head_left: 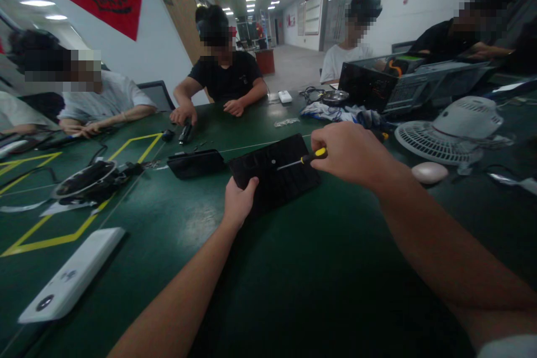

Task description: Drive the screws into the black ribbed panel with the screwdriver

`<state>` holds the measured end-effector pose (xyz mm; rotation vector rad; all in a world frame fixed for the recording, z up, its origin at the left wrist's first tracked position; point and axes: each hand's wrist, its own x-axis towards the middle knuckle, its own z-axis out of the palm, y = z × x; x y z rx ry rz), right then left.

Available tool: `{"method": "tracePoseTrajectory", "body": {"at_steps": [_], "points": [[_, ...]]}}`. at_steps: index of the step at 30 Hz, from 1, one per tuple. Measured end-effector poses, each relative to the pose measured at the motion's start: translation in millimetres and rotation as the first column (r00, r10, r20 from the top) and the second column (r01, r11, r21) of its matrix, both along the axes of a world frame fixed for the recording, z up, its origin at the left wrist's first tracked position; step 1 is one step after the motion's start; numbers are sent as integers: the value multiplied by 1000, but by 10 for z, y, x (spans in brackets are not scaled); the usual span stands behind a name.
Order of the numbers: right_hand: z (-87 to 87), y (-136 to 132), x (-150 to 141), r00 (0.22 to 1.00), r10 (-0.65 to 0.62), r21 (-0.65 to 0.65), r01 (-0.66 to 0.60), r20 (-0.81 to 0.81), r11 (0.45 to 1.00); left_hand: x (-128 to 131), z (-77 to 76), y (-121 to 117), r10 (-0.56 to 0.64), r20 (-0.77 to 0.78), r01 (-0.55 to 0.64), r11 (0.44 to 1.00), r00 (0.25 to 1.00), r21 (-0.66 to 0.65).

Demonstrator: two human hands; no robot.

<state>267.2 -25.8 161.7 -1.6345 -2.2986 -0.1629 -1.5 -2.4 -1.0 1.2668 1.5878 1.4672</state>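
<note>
My right hand (346, 151) is closed round the yellow and black handle of a screwdriver (312, 155). Its thin metal shaft points left, over a black tool pouch (289, 182) that lies spread out on the green table. The pouch has slots and a small round pale snap near its middle. With the thumb on top, my left hand (241, 198) grips the near left edge of the pouch; its other fingers are hidden beneath. Whether the screwdriver's tip touches the pouch, I cannot tell. Just left of it lies another black case (196, 164).
On the green table (168, 268), a white power strip-like box (71, 277) lies at near left. A white fan (453, 128), a pale oval object (430, 173) and an opened computer case (419, 89) stand right. Several people sit around the far side.
</note>
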Motion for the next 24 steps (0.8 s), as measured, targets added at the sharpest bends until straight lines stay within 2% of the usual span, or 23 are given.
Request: {"method": "tracePoseTrajectory", "body": {"at_steps": [7, 16, 24], "points": [[16, 19, 45, 999, -12, 98, 16, -43, 995, 1, -5, 1, 3, 9, -3, 1000, 1000, -9], [-24, 43, 14, 998, 47, 104, -42, -49, 994, 2, 8, -12, -8, 9, 8, 1000, 1000, -15], [-55, 53, -9, 998, 50, 102, -46, -33, 994, 3, 7, -5, -1, -8, 1, 1000, 1000, -10]]}}
